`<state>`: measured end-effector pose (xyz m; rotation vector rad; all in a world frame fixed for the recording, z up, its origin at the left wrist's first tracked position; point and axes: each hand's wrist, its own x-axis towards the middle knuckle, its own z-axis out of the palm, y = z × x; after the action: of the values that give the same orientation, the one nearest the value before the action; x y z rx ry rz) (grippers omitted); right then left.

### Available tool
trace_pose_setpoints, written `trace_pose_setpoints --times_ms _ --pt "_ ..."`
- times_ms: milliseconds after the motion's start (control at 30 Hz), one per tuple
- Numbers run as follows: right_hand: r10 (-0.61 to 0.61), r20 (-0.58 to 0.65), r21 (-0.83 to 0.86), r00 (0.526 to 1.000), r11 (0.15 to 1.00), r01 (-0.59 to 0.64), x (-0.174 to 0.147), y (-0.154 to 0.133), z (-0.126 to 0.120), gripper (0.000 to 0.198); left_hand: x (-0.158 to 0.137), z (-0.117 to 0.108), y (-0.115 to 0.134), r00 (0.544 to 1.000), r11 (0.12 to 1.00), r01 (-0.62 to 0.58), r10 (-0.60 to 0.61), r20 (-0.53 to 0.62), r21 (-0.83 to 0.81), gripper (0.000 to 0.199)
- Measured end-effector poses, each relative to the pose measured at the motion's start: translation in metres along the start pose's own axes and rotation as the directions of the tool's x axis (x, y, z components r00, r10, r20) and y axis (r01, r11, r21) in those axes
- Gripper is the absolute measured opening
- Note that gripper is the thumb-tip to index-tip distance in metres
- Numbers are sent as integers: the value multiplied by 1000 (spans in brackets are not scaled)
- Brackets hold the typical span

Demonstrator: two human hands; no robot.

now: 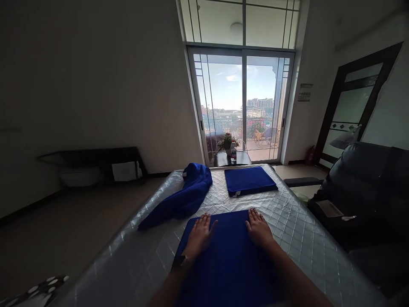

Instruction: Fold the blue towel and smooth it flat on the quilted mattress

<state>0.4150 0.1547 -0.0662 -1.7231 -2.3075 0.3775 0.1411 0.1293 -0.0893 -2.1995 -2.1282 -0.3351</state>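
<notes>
Directly in front of me a blue cloth (228, 256) lies spread flat on a silvery quilted mattress (294, 221). My left hand (202, 232) rests palm down near its far left corner, fingers stretched out and thumb apart. On the far right part of the same cloth, my right hand (258, 228) also lies flat with its fingers extended. Beyond it sits a neatly folded blue cloth (251, 180) with a small white tag at its near edge. A crumpled blue cloth (188, 192) is heaped to the left. The near end of the spread cloth is dark and partly hidden by my forearms.
A black armchair (361, 192) stands close on the right, with a flat brown item and a small pale object on it. Past the mattress, a small dark table (220, 160) holds a potted plant (227, 141) and a bottle (233, 151). A dark low stand (96, 166) is at left.
</notes>
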Motion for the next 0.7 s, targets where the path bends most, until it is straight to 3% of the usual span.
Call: trace_pose_setpoints --times_ms 100,167,700 --pt "5 7 -14 1000 1000 -5 0 0 0 73 -8 -6 -39 994 994 108 -108 11 -6 80" --pt "8 8 -26 1000 1000 -8 1 -1 1 73 -12 -9 -50 989 989 149 -149 7 -19 82" --pt "48 29 -80 998 996 -45 -5 -14 -7 70 -24 -27 -41 988 986 156 -156 14 -53 92"
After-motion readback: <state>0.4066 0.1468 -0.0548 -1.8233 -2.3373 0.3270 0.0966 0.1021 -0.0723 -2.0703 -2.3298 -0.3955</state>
